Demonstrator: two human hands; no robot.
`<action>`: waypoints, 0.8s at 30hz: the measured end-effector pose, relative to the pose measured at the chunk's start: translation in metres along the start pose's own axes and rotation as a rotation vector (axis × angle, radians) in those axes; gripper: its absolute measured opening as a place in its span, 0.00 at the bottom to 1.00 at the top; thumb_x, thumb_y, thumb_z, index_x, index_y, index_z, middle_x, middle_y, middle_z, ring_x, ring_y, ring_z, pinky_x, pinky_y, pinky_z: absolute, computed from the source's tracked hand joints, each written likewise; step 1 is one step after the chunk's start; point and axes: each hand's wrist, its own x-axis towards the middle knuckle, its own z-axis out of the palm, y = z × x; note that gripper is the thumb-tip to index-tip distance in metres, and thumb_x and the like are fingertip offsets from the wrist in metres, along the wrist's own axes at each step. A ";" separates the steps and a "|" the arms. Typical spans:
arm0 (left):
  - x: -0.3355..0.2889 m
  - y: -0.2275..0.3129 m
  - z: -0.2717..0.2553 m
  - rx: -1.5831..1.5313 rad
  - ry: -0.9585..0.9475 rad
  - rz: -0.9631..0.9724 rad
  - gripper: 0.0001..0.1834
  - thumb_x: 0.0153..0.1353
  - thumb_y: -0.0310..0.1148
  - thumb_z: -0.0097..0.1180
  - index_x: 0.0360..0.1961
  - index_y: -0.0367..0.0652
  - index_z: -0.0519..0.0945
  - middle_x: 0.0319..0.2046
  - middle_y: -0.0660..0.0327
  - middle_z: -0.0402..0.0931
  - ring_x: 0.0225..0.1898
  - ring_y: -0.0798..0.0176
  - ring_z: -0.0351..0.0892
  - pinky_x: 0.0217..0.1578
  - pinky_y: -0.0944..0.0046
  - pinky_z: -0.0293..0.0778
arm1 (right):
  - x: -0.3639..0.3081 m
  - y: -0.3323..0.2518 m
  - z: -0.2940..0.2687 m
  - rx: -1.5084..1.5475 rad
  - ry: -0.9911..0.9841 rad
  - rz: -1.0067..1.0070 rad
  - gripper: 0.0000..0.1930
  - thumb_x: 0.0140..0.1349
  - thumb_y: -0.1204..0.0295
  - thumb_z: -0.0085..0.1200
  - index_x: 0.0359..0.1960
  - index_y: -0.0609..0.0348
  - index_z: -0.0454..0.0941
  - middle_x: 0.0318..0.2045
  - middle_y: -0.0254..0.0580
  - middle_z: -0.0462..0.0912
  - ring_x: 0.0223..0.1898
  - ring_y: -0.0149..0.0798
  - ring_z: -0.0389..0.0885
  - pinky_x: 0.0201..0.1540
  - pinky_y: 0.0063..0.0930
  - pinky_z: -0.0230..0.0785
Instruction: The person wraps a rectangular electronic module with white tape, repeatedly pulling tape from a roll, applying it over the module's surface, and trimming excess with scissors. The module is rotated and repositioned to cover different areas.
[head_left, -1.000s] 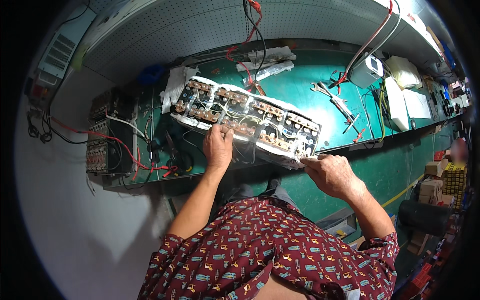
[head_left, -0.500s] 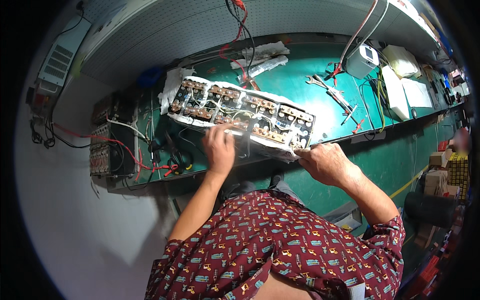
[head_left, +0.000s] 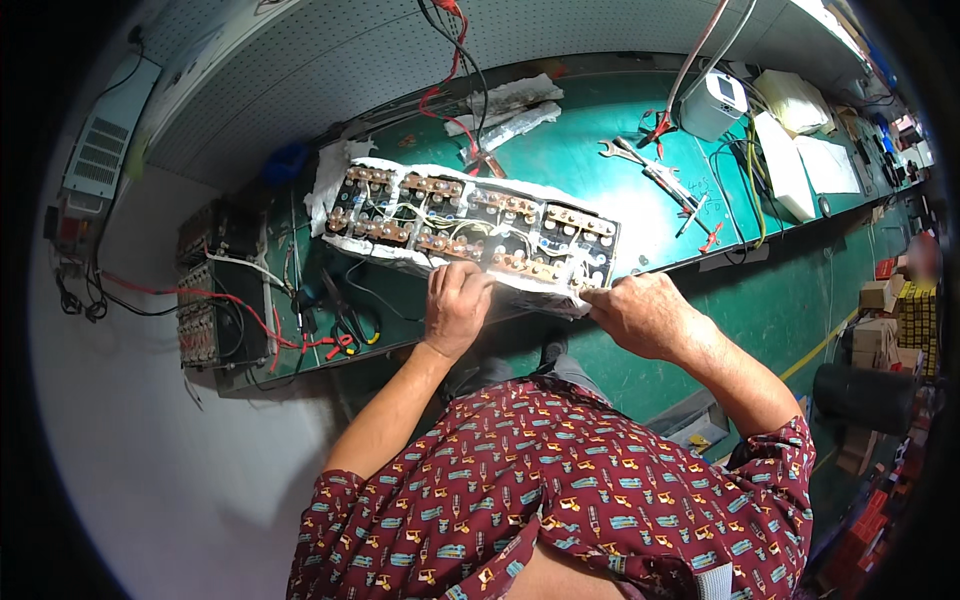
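Note:
A long battery pack [head_left: 470, 215] lies aslant on the green workbench, its top showing copper bus bars, bolts and thin pale wires. White wrapping [head_left: 545, 297] runs around its sides and sticks out along the near edge. My left hand [head_left: 457, 305] is closed at the middle of that edge, fingertips pinching the wrapping. At the near right corner my right hand [head_left: 645, 312] is closed, thumb and forefinger on the wrapping there. The palms and the pack's near side are mostly hidden from view.
Wrenches [head_left: 660, 180] and red clips lie right of the pack, near a white device [head_left: 713, 104] with cables. Scissors [head_left: 350, 318] and red-black leads lie at left, beside another battery pack [head_left: 225, 290]. White wrapping scraps [head_left: 515, 110] lie behind. The bench's front edge runs close to my hands.
My left hand has moved right along the pack's near edge, and its fingers have closed in on the wrapping. My right hand stays at the corner. The view has shifted slightly.

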 end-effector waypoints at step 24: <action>0.005 -0.039 -0.012 0.047 -0.180 0.276 0.32 0.56 0.22 0.59 0.63 0.60 0.82 0.42 0.63 0.72 0.45 0.59 0.74 0.54 0.54 0.65 | 0.014 0.008 0.007 -0.007 -0.139 0.040 0.15 0.73 0.64 0.47 0.52 0.52 0.84 0.23 0.51 0.84 0.26 0.54 0.87 0.27 0.49 0.79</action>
